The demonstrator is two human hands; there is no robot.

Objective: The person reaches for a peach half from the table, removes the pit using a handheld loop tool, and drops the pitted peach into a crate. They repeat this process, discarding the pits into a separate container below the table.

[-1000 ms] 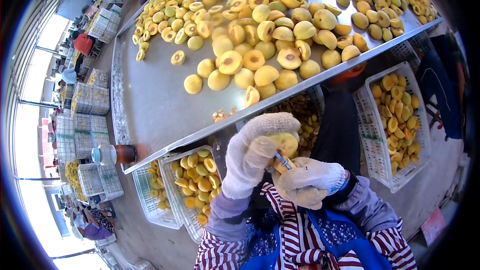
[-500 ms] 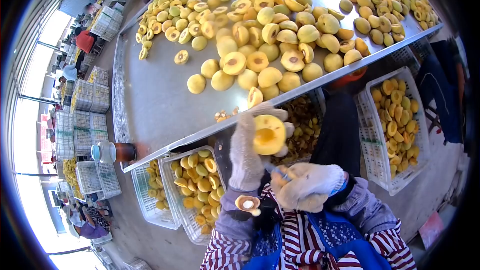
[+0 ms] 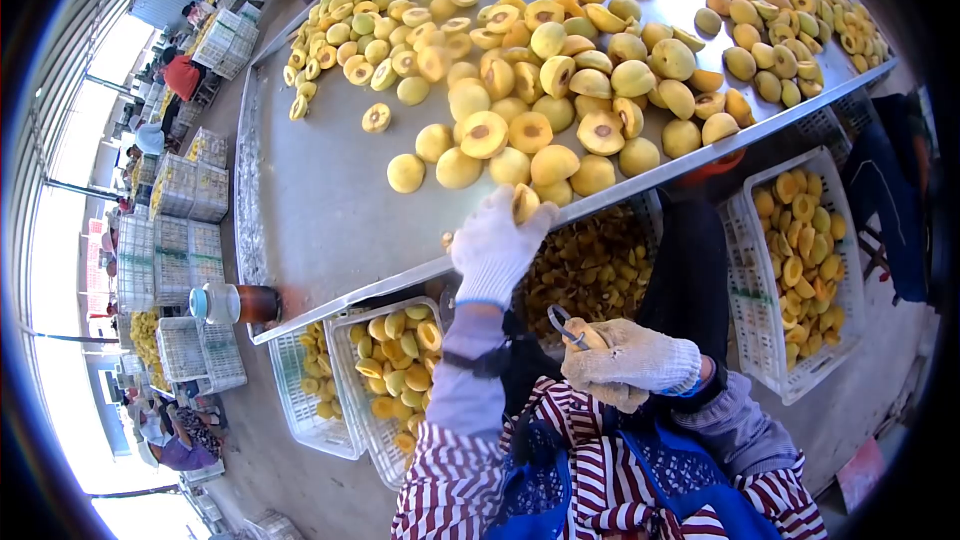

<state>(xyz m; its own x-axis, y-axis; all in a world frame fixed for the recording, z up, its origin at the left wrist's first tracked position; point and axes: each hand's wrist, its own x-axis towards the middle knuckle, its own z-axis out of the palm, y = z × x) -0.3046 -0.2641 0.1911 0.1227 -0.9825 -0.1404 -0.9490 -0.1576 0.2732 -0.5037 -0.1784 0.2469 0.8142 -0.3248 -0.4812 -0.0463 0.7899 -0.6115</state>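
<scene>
My left hand (image 3: 500,245), in a white knit glove, reaches over the table's near edge. Its fingers are closed around a yellow peach half (image 3: 524,203) at the front of the pile. My right hand (image 3: 635,360), in a worn, stained glove, is in front of my body, closed on a pitting tool (image 3: 566,328) whose thin metal loop points up and left. Most of the tool's handle is hidden in the fist. Halved yellow peaches (image 3: 484,134), some with brown centres showing, lie heaped on the metal table (image 3: 330,210) just beyond my left hand.
Under the table edge, a bin holds brownish fruit scraps (image 3: 590,265). White crates of peach halves stand at left (image 3: 375,440) and right (image 3: 745,290). A jar with dark liquid (image 3: 235,304) is beside the table's left edge. People and stacked crates (image 3: 185,250) are farther left.
My left hand has moved from near the tool up to the table edge and grips a different peach half. The half it held before is out of sight. My right hand keeps the tool.
</scene>
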